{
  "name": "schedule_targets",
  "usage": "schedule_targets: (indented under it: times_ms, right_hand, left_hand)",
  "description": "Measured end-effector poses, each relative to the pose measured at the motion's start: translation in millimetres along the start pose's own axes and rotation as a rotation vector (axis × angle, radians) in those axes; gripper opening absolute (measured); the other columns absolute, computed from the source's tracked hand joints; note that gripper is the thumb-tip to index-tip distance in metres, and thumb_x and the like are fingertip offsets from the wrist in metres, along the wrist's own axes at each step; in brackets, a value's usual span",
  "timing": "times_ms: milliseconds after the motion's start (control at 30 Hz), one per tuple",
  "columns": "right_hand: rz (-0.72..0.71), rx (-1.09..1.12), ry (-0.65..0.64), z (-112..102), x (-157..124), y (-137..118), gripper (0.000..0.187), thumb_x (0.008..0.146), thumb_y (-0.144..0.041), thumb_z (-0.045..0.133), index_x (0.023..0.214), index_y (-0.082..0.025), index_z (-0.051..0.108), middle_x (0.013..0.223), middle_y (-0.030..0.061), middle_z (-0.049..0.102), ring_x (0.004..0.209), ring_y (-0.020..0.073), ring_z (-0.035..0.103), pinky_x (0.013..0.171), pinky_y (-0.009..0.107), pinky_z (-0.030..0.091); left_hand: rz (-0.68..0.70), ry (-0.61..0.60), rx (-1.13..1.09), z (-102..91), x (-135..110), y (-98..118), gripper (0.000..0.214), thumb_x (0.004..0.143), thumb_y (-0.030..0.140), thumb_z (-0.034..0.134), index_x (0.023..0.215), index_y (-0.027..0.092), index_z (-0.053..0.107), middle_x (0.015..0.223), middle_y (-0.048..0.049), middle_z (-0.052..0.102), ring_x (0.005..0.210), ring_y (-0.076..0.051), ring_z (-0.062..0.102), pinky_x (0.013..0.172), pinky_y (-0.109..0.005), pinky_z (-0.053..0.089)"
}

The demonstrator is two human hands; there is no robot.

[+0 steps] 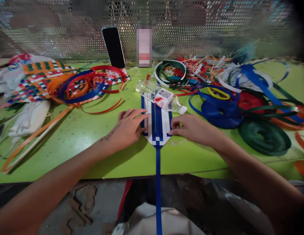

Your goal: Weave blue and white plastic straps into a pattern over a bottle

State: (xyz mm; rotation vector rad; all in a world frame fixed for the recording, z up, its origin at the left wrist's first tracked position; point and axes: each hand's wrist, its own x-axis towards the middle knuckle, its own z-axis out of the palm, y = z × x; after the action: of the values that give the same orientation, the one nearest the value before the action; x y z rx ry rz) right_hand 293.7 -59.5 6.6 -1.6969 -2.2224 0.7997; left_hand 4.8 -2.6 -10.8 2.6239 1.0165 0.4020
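Blue and white flat strips form a small woven piece with a pointed near end, lying on the green table. My left hand is at its left side, with fingers apart and the tips touching or just over the edge strips. At the opposite edge, my right hand has thumb and forefinger pinched on the outer blue strip. A clear plastic bottle with a white cap lies across the far part of the strips. One long blue strip runs from the point down over the table edge.
A phone leans on the perforated metal screen. Coiled strips and a colourful woven sheet lie to the left, near a white power strip. Blue rolls, a dark green roll and scraps crowd the right.
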Motion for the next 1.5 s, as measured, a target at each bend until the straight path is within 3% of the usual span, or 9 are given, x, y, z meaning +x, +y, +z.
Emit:
schedule_targets:
  times_ms: [133, 333, 500, 667, 833, 1000, 1100, 1267, 1500]
  right_hand:
    - [-0.009, -0.077, 0.106, 7.0, -9.5, 0.8, 0.023, 0.092, -0.036, 0.084, 0.082, -0.022, 0.068, 0.082, 0.0016, 0.071, 0.072, 0.0186, 0.062, 0.064, 0.032, 0.041]
    - [-0.225, -0.108, 0.400, 35.7, -30.2, 9.1, 0.015, 0.104, -0.032, 0.071, 0.105, -0.020, 0.081, 0.116, 0.0106, 0.078, 0.112, 0.0296, 0.071, 0.098, 0.045, 0.057]
    - [-0.305, -0.288, 0.425, 51.1, -48.5, 8.0, 0.026, 0.109, -0.027, 0.062, 0.125, -0.020, 0.081, 0.130, 0.0121, 0.079, 0.127, 0.0339, 0.069, 0.111, 0.056, 0.056]
    - [-0.310, -0.450, 0.388, 48.9, -55.9, 2.1, 0.034, 0.108, -0.028, 0.062, 0.138, -0.019, 0.076, 0.142, 0.0133, 0.075, 0.139, 0.0372, 0.063, 0.113, 0.057, 0.057]
    - [-0.331, -0.415, 0.394, 47.3, -54.4, 1.9, 0.034, 0.108, -0.025, 0.062, 0.138, -0.021, 0.076, 0.139, 0.0131, 0.076, 0.136, 0.0340, 0.067, 0.112, 0.056, 0.058]
    - [-0.331, -0.405, 0.405, 48.5, -55.7, 4.2, 0.032, 0.109, -0.025, 0.061, 0.136, -0.021, 0.076, 0.137, 0.0128, 0.077, 0.134, 0.0335, 0.068, 0.110, 0.056, 0.059]
    - [-0.322, -0.391, 0.393, 46.4, -56.8, 3.4, 0.031, 0.109, -0.025, 0.060, 0.135, -0.020, 0.077, 0.134, 0.0128, 0.078, 0.136, 0.0341, 0.066, 0.111, 0.056, 0.058]
    - [-0.281, -0.340, 0.371, 45.4, -59.2, 4.5, 0.036, 0.108, -0.022, 0.060, 0.141, -0.025, 0.074, 0.138, 0.0112, 0.076, 0.135, 0.0331, 0.066, 0.109, 0.055, 0.058]
    - [-0.384, -0.272, 0.448, 49.0, -66.7, 7.7, 0.034, 0.103, -0.016, 0.065, 0.133, -0.025, 0.078, 0.126, 0.0106, 0.080, 0.125, 0.0307, 0.073, 0.105, 0.050, 0.063]
  left_hand:
    - [0.082, -0.021, 0.024, 5.6, -6.3, 0.7, 0.052, 0.103, 0.016, 0.055, 0.155, 0.022, 0.057, 0.164, -0.0128, 0.058, 0.158, -0.033, 0.045, 0.131, -0.059, 0.026]
    - [0.098, -0.046, 0.049, 8.8, -7.1, -6.2, 0.059, 0.106, 0.020, 0.052, 0.165, 0.018, 0.044, 0.171, -0.0152, 0.048, 0.163, -0.030, 0.038, 0.135, -0.056, 0.021]
    - [0.380, -0.223, 0.113, -2.8, 11.8, -5.4, 0.092, 0.084, -0.001, 0.061, 0.168, 0.030, 0.042, 0.182, -0.0069, 0.029, 0.170, -0.029, 0.023, 0.138, -0.057, 0.009]
    - [0.598, -0.400, 0.029, -7.3, 36.8, -5.0, 0.116, 0.067, -0.006, 0.067, 0.169, 0.043, 0.039, 0.181, 0.0019, 0.031, 0.168, -0.026, 0.026, 0.139, -0.053, 0.010]
    - [0.630, -0.458, -0.095, -5.4, 50.2, -9.7, 0.101, 0.076, -0.006, 0.053, 0.169, 0.031, 0.043, 0.177, -0.0035, 0.037, 0.167, -0.024, 0.031, 0.139, -0.054, 0.020]
    - [0.563, -0.217, -0.267, 5.5, 69.6, 6.1, 0.048, 0.104, 0.008, 0.046, 0.144, 0.019, 0.070, 0.155, -0.0135, 0.065, 0.151, -0.025, 0.056, 0.128, -0.047, 0.045]
    - [0.618, -0.157, -0.319, 21.3, 80.7, 13.4, 0.036, 0.107, 0.015, 0.051, 0.135, 0.017, 0.075, 0.142, -0.0160, 0.073, 0.138, -0.026, 0.067, 0.120, -0.046, 0.054]
    - [0.654, -0.143, -0.375, 43.0, 79.8, 8.0, 0.042, 0.109, 0.023, 0.057, 0.150, 0.019, 0.067, 0.149, -0.0144, 0.070, 0.146, -0.027, 0.062, 0.125, -0.048, 0.051]
    - [0.648, -0.149, -0.342, 45.3, 74.0, 7.9, 0.043, 0.111, 0.021, 0.053, 0.152, 0.022, 0.066, 0.152, -0.0073, 0.068, 0.154, -0.023, 0.054, 0.135, -0.046, 0.039]
